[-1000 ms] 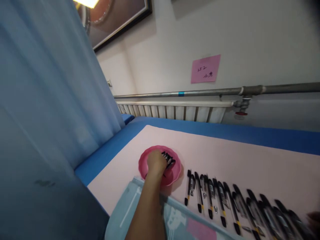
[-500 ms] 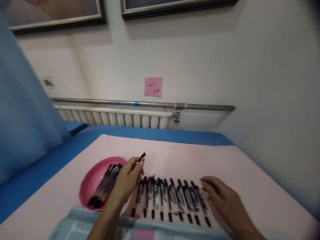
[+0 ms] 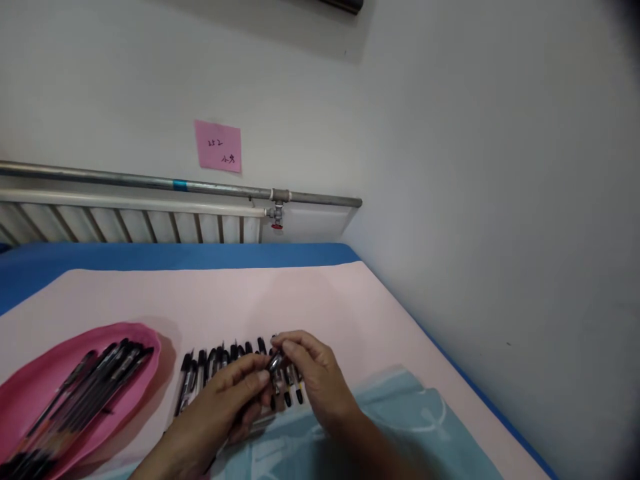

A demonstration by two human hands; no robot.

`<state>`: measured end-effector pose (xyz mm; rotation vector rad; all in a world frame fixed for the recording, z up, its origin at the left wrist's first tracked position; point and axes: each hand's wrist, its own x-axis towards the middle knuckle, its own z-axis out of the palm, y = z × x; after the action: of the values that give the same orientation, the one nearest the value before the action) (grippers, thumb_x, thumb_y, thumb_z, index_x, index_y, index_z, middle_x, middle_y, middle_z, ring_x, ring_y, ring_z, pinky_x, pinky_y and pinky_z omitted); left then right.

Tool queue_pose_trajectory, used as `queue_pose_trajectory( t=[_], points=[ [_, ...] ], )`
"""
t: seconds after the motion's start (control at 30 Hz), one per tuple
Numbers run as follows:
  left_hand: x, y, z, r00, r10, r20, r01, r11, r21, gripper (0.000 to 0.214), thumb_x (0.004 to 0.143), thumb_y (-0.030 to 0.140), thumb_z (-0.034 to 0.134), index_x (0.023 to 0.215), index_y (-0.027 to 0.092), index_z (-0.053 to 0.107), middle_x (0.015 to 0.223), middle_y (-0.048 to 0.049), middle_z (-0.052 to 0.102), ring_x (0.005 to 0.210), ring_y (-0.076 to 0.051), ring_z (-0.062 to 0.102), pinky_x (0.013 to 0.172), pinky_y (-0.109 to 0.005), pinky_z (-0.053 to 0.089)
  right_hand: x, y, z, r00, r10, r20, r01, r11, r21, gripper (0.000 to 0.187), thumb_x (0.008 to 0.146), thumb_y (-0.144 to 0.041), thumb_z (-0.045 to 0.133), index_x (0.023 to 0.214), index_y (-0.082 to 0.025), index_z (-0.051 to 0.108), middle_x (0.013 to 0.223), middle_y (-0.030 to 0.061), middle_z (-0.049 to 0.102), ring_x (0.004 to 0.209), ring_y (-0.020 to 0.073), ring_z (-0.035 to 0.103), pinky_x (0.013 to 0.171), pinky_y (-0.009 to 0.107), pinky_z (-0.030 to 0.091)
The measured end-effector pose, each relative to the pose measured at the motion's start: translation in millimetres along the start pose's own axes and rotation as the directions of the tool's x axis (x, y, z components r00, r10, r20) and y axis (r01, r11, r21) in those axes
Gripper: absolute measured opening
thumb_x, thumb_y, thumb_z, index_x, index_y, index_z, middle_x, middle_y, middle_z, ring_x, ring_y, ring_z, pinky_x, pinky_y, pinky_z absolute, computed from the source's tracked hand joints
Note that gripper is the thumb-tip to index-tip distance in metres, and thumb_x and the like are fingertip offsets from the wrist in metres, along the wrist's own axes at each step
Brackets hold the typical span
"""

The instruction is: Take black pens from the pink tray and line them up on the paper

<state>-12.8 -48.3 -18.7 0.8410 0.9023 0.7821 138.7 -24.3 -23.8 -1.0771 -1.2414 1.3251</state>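
Note:
Both hands meet over a row of black pens laid side by side on a pink sheet. My left hand and my right hand pinch the same black pen between their fingertips, just above the right end of the row. A pink plate at the lower left holds several more black pens.
A light blue cloth lies under my forearms at the near edge. The pink sheet covers a blue surface. A radiator and metal pipe run along the white wall, with a pink note above. A side wall stands close on the right.
My left hand lifted a pen out of the pink plate and carried it right to the row. My right hand came in and took hold of it too. The view swung right.

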Motion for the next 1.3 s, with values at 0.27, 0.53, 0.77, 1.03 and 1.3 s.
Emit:
queue_pose_trajectory(
  t=[0.27, 0.53, 0.77, 1.03, 1.3],
  points=[
    [-0.5, -1.5, 0.1, 1.000, -0.008, 0.029, 0.009, 0.999, -0.044, 0.019, 0.073, 0.034, 0.062, 0.080, 0.017, 0.056, 0.059, 0.0046, 0.051, 0.040, -0.001, 0.033, 0.036, -0.014, 0.018, 1.1, 0.2, -1.1, 0.995, 0.081, 0.058, -0.083, 0.995, 0.049, 0.026, 0.076, -0.039, 0.057, 0.090, -0.019, 0.065, 0.082, 0.0028, 0.062, 0.065, 0.0123, 0.054, 0.063, 0.025, 0.044],
    [0.4, -1.8, 3.9, 0.997, -0.073, 0.021, 0.071, 0.994, 0.085, 0.030, 0.072, 0.044, 0.059, 0.066, 0.016, 0.053, 0.048, 0.0061, 0.048, 0.033, 0.000, 0.023, 0.034, -0.017, 0.010, 9.1, 0.4, -7.9, 0.993, 0.002, -0.118, 0.017, 0.987, 0.158, 0.024, 0.076, -0.039, 0.054, 0.075, -0.016, 0.062, 0.071, 0.0031, 0.059, 0.065, 0.0132, 0.054, 0.062, 0.025, 0.044],
    [3.9, -3.4, -0.4, 0.998, -0.052, -0.020, 0.054, 0.990, 0.132, 0.033, 0.073, 0.047, 0.056, 0.062, 0.017, 0.048, 0.051, 0.0067, 0.048, 0.032, 0.000, 0.022, 0.033, -0.016, 0.011, 12.5, -5.5, -18.7, 0.985, 0.168, -0.048, -0.124, 0.862, 0.491, 0.010, 0.069, -0.026, 0.057, 0.071, -0.018, 0.052, 0.064, -0.0031, 0.053, 0.043, 0.0050, 0.042, 0.038, 0.016, 0.034],
    [11.4, -15.1, 1.7, 0.990, 0.127, -0.066, -0.108, 0.966, 0.234, 0.035, 0.073, 0.050, 0.054, 0.066, 0.016, 0.049, 0.050, 0.0052, 0.053, 0.032, -0.001, 0.028, 0.033, -0.016, 0.016, -0.1, 11.8, 10.1, 0.969, 0.241, 0.057, -0.246, 0.958, 0.146, 0.022, 0.067, -0.033, 0.065, 0.065, -0.018, 0.048, 0.041, -0.0104, 0.039, 0.030, 0.0023, 0.027, 0.030, 0.014, 0.019],
    [7.7, -15.4, 2.8, 0.988, 0.132, -0.077, -0.112, 0.969, 0.222, 0.034, 0.077, 0.046, 0.051, 0.062, 0.017, 0.048, 0.045, 0.0055, 0.052, 0.032, -0.002, 0.031, 0.034, -0.016, 0.017, -0.4, 9.0, 7.1, 0.983, 0.177, 0.052, -0.184, 0.962, 0.199, 0.019, 0.067, -0.029, 0.064, 0.064, -0.018, 0.050, 0.042, -0.0097, 0.038, 0.033, 0.0026, 0.027, 0.032, 0.016, 0.019]
  ],
)
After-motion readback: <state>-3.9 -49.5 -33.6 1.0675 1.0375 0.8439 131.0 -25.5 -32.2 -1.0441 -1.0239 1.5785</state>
